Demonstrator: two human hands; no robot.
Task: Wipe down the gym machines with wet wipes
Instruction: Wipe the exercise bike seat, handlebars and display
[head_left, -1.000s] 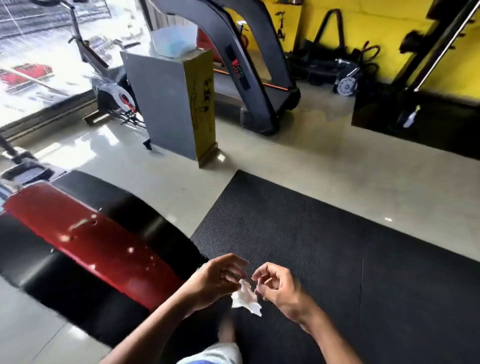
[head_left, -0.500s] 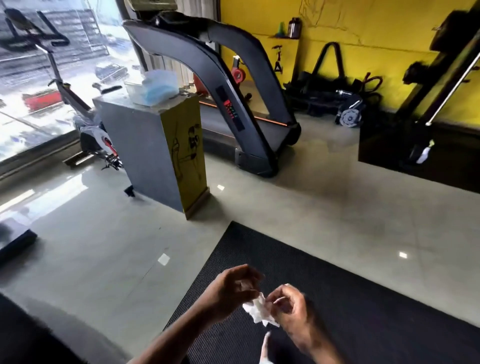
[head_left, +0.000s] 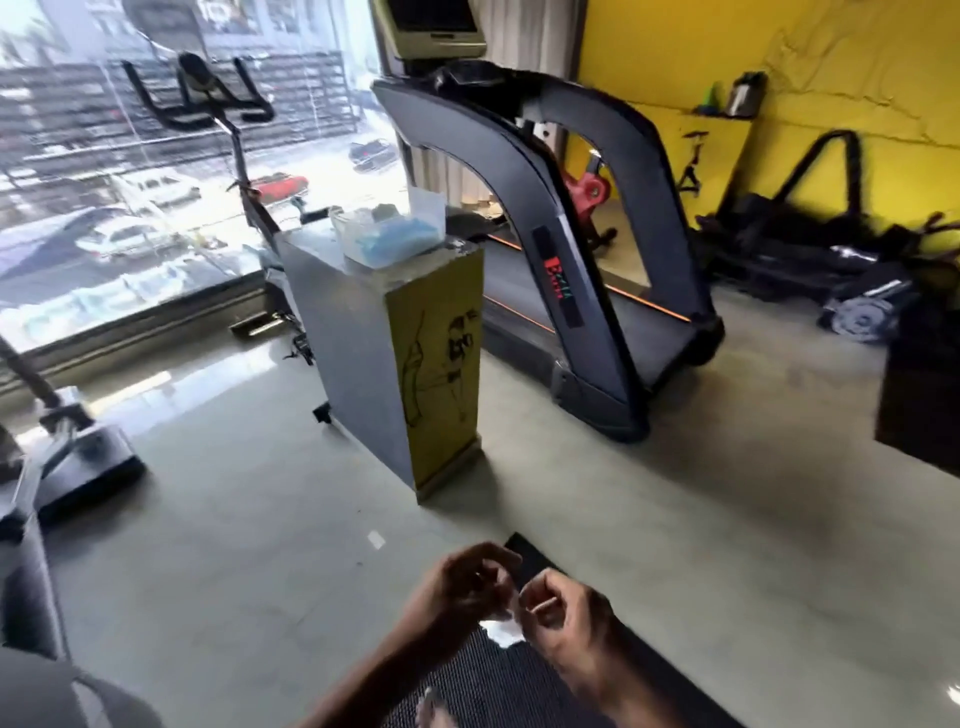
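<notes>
Fingers of my left hand (head_left: 460, 592) and right hand (head_left: 563, 618) still pinch the crumpled wet wipe (head_left: 501, 630) at lower centre; the treadmill (head_left: 550, 244) and grey stand (head_left: 358, 332) now sit nearer, the black mat (head_left: 498, 680) lower.

— Where are the hands?
— Low, close together, bare forearms angling inward: left hand (head_left: 457, 590) and right hand (head_left: 563, 616).
— And the fingers?
— Curled on both, pinching a small crumpled white wet wipe (head_left: 501, 631) between them.

Yellow wall (head_left: 831, 41), big window (head_left: 104, 208) (cars outside), glossy floor (head_left: 675, 519), blk mat (head_left: 498, 686).
</notes>
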